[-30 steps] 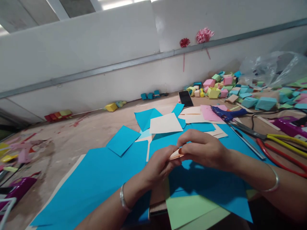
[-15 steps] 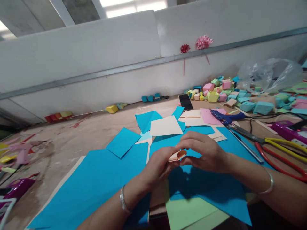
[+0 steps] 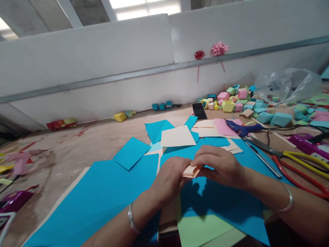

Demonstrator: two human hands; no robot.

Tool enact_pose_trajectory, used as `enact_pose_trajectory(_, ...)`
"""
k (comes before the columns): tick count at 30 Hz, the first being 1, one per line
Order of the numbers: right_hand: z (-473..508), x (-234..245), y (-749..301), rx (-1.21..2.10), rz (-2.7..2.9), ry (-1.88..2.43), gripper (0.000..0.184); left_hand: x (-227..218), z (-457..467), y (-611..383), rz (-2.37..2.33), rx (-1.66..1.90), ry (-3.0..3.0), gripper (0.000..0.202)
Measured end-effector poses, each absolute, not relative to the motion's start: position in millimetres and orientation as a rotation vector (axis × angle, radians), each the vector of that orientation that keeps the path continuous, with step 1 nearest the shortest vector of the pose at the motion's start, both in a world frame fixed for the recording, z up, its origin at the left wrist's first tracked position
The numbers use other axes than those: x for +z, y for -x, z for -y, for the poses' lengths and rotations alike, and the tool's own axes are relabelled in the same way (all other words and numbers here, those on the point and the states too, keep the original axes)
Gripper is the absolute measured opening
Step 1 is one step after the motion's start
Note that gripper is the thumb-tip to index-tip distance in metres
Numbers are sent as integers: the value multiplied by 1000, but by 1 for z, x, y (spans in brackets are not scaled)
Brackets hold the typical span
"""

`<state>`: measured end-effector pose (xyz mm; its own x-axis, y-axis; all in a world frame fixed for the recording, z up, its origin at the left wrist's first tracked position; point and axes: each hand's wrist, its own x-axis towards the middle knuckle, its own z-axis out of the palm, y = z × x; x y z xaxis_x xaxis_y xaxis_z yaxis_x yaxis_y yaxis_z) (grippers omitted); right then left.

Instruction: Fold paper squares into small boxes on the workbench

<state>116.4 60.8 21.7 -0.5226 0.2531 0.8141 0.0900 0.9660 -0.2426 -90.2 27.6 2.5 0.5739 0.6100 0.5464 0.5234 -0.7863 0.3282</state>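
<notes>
A small piece of peach paper (image 3: 191, 171), rolled and partly flattened, is held between my two hands above the blue sheets. My left hand (image 3: 171, 174) is closed around its left end. At its right end, my right hand (image 3: 219, 165) pinches the edge with thumb and fingertips. Beneath them lie a large blue sheet (image 3: 102, 192) and, at the front edge, a green sheet (image 3: 203, 228). Just beyond my hands rest a cream paper piece (image 3: 178, 136) and a blue square (image 3: 132, 153).
Scissors (image 3: 295, 156), a pen (image 3: 264, 159) and a blue glue gun (image 3: 243, 128) lie to the right. Behind them are a phone (image 3: 199, 111), a heap of folded paper boxes (image 3: 257, 108) and a plastic bag (image 3: 290, 84). At far left is a pink glue gun (image 3: 22, 160).
The peach paper's round open end has been pressed flatter. My right hand's fingers have closed in on it, while my left hand keeps its grip.
</notes>
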Motion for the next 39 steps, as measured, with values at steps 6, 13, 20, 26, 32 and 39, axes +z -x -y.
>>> enact_pose_trajectory(6,-54,28,-117,124,2059,292,10,0,-28,91,-995,945,-2525,34)
enact_pose_trajectory(13,-54,27,-117,208,2152,309,10,7,-28,90,-969,783,-2409,38)
enact_pose_trajectory(20,-59,24,-114,282,2163,260,11,13,-24,89,-901,590,-2159,44)
enact_pose_trajectory(26,-62,21,-115,312,2187,241,11,12,-24,89,-901,571,-2126,53)
enact_pose_trajectory(32,-60,24,-118,310,2228,240,15,12,-25,90,-870,556,-2138,58)
enact_pose_trajectory(39,-57,22,-118,368,2187,272,8,10,-27,90,-828,657,-2177,57)
